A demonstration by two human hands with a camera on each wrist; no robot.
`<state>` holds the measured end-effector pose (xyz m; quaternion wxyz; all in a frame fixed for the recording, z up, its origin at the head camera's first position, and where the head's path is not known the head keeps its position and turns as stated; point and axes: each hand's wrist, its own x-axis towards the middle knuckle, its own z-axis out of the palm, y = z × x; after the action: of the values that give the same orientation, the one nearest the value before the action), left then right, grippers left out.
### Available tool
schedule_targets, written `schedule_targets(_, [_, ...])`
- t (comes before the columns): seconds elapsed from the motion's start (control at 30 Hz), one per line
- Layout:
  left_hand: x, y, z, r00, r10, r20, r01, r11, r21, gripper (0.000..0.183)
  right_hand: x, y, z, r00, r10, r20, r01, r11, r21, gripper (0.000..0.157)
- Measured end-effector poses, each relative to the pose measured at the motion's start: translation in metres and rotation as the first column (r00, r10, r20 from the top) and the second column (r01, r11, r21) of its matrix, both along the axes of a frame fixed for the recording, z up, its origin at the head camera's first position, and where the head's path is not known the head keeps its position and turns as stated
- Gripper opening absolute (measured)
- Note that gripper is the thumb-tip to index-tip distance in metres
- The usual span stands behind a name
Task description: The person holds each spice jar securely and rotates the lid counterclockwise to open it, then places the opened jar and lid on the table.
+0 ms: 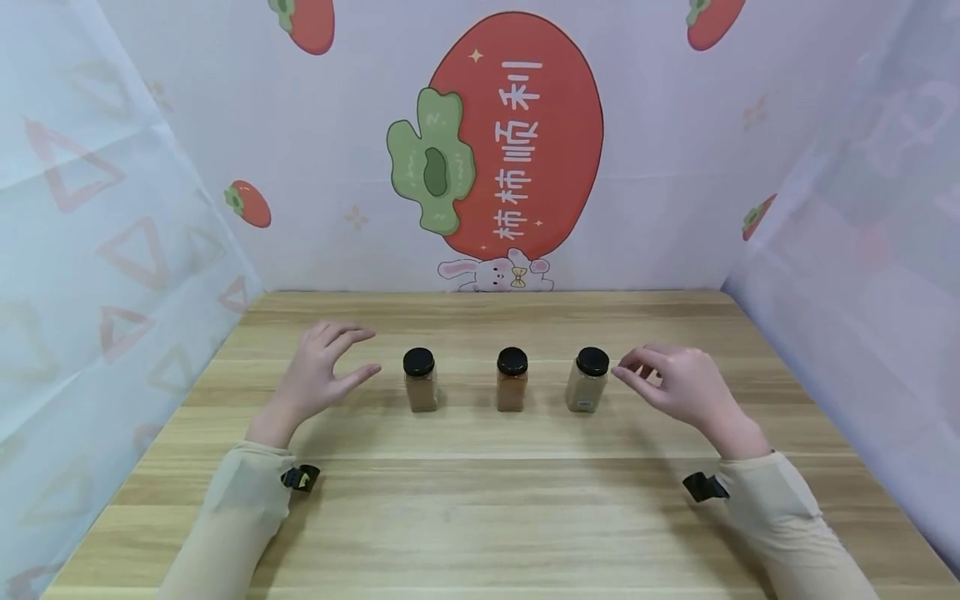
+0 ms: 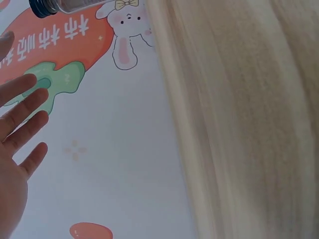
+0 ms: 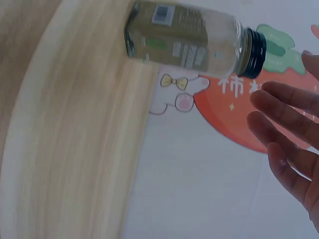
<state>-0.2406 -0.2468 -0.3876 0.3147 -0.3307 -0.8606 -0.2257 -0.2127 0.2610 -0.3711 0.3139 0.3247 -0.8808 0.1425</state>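
Three spice jars with black lids stand upright in a row on the wooden table. The left jar (image 1: 422,392) holds brown powder, the middle jar (image 1: 512,390) a redder powder, and the right jar (image 1: 586,390) a pale greenish one. My left hand (image 1: 322,375) is held to the left of the left jar, thumb and fingers spread apart, holding nothing. Close beside the lid of the right jar is my right hand (image 1: 678,383), its fingers loosely bent and nothing in them. In the right wrist view the labelled glass jar (image 3: 184,37) lies just beyond the fingertips.
The wooden table (image 1: 465,517) runs back to a white cloth backdrop (image 1: 645,225) printed with a large persimmon and a rabbit. Cloth walls (image 1: 97,275) enclose the left and right sides. Each sleeve cuff carries a small black strap (image 1: 302,477).
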Motion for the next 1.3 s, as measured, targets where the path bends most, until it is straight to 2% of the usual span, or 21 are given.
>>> schedule_targets(0.13, [0.001,-0.001,-0.002,1.000,-0.006,0.012,0.006,1.000,-0.010,0.050,0.002,-0.011,-0.003,0.999,0.048,0.010,-0.048,0.999,0.021,0.008])
schedule_targets(0.43, [0.004,0.000,-0.004,0.998,-0.014,0.062,0.018,0.998,-0.058,0.055,0.010,-0.031,-0.005,0.992,0.097,0.085,-0.102,0.993,0.057,0.014])
schedule_targets(0.6, [0.006,0.002,-0.005,0.993,0.001,0.120,0.012,0.994,-0.107,0.057,0.012,-0.040,-0.008,0.975,0.186,0.118,-0.192,0.981,0.040,0.024])
schedule_targets(0.7, [0.008,0.004,-0.005,0.990,0.006,0.142,0.011,0.993,-0.117,0.057,0.012,-0.046,-0.011,0.949,0.253,0.190,-0.257,0.967,-0.004,0.027])
schedule_targets(0.87, [0.008,0.006,-0.006,0.989,-0.005,0.147,0.022,0.993,-0.113,0.056,0.013,-0.059,-0.015,0.882,0.349,0.317,-0.327,0.937,-0.122,0.028])
schedule_targets(1.0, [0.009,0.008,-0.007,0.987,-0.023,0.159,0.042,0.993,-0.113,0.056,0.013,-0.071,-0.018,0.831,0.414,0.372,-0.368,0.910,-0.189,0.029])
schedule_targets(1.2, [0.010,0.008,-0.011,0.979,-0.006,0.204,0.031,0.992,-0.120,0.057,0.010,-0.090,-0.022,0.784,0.465,0.412,-0.413,0.885,-0.214,0.035])
schedule_targets(1.3, [0.012,0.009,-0.011,0.971,-0.003,0.239,0.034,0.992,-0.124,0.058,0.010,-0.099,-0.024,0.771,0.478,0.421,-0.426,0.878,-0.216,0.037])
